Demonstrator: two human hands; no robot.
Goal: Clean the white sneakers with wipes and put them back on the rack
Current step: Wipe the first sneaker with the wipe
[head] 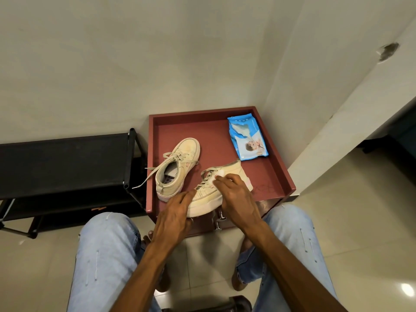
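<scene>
At the lower centre of the frame, both forearms reach forward from a seated person's lap to the near edge of a reddish counter point(281, 167). The left hand point(174, 212) comes in from the lower left, wrist straight, its fingers wrapped over the toe end of the nearer sneaker point(206, 199) and gripping it. The right hand point(236, 197) comes in from the lower right with its back to the camera; its bent fingers pinch a small white wipe point(221, 174) against the shoe's upper, just beside the laces. This sneaker lies at the counter's front edge, toe toward the lower left, heel toward the upper right.

Just left of it stands the farther sneaker point(177, 167), upright, its toe pointing to the upper right and its loose laces trailing past the counter's left rim. A blue pack of wipes point(246, 139) lies in the counter's upper right corner, well apart from both shoes. Left of the counter stands the black rack point(63, 163), its top shelf bare. Knees in pale jeans point(105, 251) frame the arms.
</scene>
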